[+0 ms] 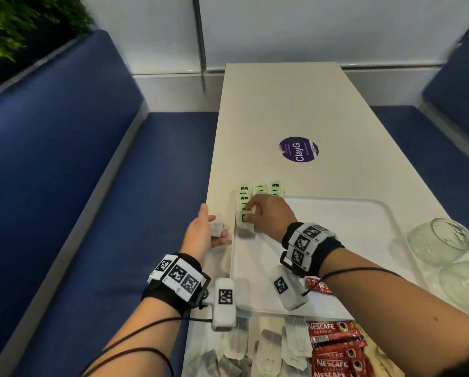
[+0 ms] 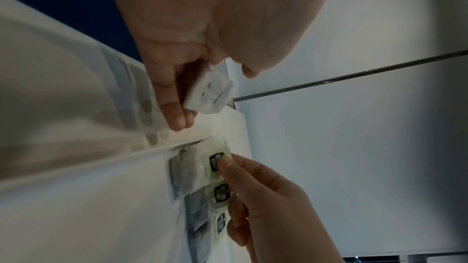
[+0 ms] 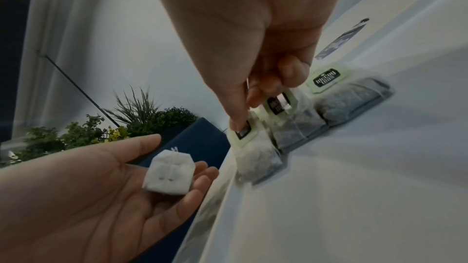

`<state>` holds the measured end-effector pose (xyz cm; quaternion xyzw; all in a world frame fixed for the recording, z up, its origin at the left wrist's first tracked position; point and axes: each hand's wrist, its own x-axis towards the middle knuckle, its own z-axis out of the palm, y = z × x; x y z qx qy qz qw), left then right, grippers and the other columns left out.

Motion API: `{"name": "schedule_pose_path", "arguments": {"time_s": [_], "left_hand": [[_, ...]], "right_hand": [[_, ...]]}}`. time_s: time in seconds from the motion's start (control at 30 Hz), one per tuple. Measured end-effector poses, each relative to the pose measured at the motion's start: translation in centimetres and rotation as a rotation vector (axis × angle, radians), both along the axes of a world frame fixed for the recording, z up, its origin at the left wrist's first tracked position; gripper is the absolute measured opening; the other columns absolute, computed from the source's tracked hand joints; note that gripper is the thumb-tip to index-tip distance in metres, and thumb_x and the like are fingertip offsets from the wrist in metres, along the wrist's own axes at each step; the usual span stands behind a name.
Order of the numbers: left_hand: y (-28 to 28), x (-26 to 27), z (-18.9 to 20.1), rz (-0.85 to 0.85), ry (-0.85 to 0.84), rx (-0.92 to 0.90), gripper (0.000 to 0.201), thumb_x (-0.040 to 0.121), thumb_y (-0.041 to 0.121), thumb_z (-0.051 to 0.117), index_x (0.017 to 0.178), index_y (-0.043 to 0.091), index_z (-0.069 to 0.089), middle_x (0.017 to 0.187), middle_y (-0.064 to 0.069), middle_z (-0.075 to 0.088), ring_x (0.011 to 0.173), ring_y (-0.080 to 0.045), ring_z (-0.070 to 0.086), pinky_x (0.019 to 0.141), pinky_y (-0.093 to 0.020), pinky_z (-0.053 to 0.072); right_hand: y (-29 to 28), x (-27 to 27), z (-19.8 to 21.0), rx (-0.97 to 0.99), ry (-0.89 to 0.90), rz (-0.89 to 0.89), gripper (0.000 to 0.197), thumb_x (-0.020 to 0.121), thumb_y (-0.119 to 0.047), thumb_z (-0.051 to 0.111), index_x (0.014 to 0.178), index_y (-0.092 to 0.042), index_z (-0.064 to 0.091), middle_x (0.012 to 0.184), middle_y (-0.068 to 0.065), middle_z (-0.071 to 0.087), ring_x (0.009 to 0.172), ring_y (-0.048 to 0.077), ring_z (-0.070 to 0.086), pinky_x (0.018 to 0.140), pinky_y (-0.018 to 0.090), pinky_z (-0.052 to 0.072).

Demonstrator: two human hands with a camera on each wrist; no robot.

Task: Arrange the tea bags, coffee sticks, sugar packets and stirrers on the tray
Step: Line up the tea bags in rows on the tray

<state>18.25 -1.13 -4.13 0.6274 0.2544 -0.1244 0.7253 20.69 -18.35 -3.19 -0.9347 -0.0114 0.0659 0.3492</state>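
A white tray [image 1: 350, 213] lies on the white table. Tea bags with green tags [image 1: 260, 189] lie in short rows at its far left corner. My right hand [image 1: 251, 213] reaches over the left row, its fingers curled. Thumb and index finger pinch the tag of the nearest tea bag [image 3: 255, 157]. My left hand [image 1: 200, 232] hovers palm up just left of the tray, at the table's edge. A folded white tea bag [image 3: 169, 175] rests on its straight fingers [image 2: 177, 115], and the thumb is apart from it.
Loose tea bags [image 1: 255, 355] and red Nescafe sticks [image 1: 333, 346] lie at the table's near end. One stick [image 1: 320, 285] sits on the tray's near edge. Two glass tumblers [image 1: 442, 240] stand to the right. A blue bench [image 1: 92, 186] runs along the left.
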Motion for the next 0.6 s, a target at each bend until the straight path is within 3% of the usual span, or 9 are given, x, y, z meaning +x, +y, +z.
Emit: {"name": "schedule_pose_path", "arguments": {"time_s": [0.1,0.2,0.33,0.4,0.47,0.57,0.6], "left_hand": [[-0.7,-0.5,1.0,-0.054,-0.006,-0.014,0.047,0.102,0.052,0.035,0.101,0.010,0.056,0.094,-0.017,0.066,0.070,-0.024,0.063,0.075,-0.039,0.057],[-2.0,-1.1,1.8,-0.128,-0.027,-0.032,0.049,0.102,0.052,0.034,0.103,0.009,0.058,0.087,-0.015,0.067,0.068,-0.025,0.065,0.076,-0.039,0.059],[-3.3,-1.5,2.4,-0.267,-0.049,0.004,0.043,0.104,0.042,0.040,0.107,0.005,0.063,0.087,-0.017,0.070,0.079,-0.029,0.067,0.069,-0.034,0.061],[-3.4,-1.9,2.6,-0.310,-0.077,0.059,0.035,0.103,0.035,0.047,0.105,0.004,0.064,0.079,-0.010,0.068,0.073,-0.025,0.066,0.061,-0.030,0.058],[-3.5,-2.2,2.8,-0.320,-0.135,0.162,0.030,0.102,0.033,0.049,0.095,0.007,0.063,0.075,-0.003,0.067,0.064,-0.017,0.063,0.062,-0.029,0.054],[-4.0,-2.8,2.9,-0.300,-0.372,0.384,0.015,0.095,0.025,0.063,0.100,0.011,0.062,0.089,0.002,0.065,0.058,0.004,0.060,0.058,-0.013,0.045],[-4.2,-2.9,3.0,-0.325,-0.443,0.448,0.021,0.089,0.023,0.071,0.104,0.014,0.061,0.091,0.005,0.063,0.062,0.004,0.060,0.056,-0.010,0.043]], "right_hand": [[0.0,-0.6,0.5,0.095,-0.081,0.052,0.032,0.080,-0.035,0.075,0.109,-0.026,0.063,0.087,-0.006,0.055,0.075,0.007,0.051,0.066,0.023,0.037],[0.1,-1.6,1.4,0.132,-0.072,0.186,0.032,0.078,-0.037,0.077,0.107,-0.027,0.068,0.095,-0.002,0.060,0.072,0.000,0.050,0.071,0.022,0.040],[-0.7,-2.8,2.5,0.201,-0.047,0.211,0.010,0.082,-0.027,0.076,0.080,-0.019,0.069,0.081,-0.003,0.066,0.068,0.003,0.054,0.069,0.022,0.043],[-1.6,-3.4,2.9,0.255,-0.030,0.135,0.012,0.083,-0.021,0.074,0.076,-0.016,0.066,0.073,-0.001,0.065,0.064,0.005,0.054,0.062,0.019,0.043],[-2.5,-3.7,3.4,0.324,-0.006,0.023,0.016,0.084,-0.017,0.072,0.074,-0.013,0.061,0.068,0.000,0.063,0.057,0.005,0.056,0.056,0.016,0.042],[-3.5,-3.8,3.8,0.396,0.022,-0.114,0.019,0.084,-0.016,0.071,0.071,-0.012,0.057,0.064,0.001,0.066,0.054,0.014,0.060,0.054,0.023,0.043],[-3.7,-3.8,4.0,0.428,0.037,-0.145,0.019,0.084,-0.014,0.070,0.072,-0.010,0.057,0.061,0.000,0.065,0.054,0.016,0.059,0.052,0.023,0.041]]}}
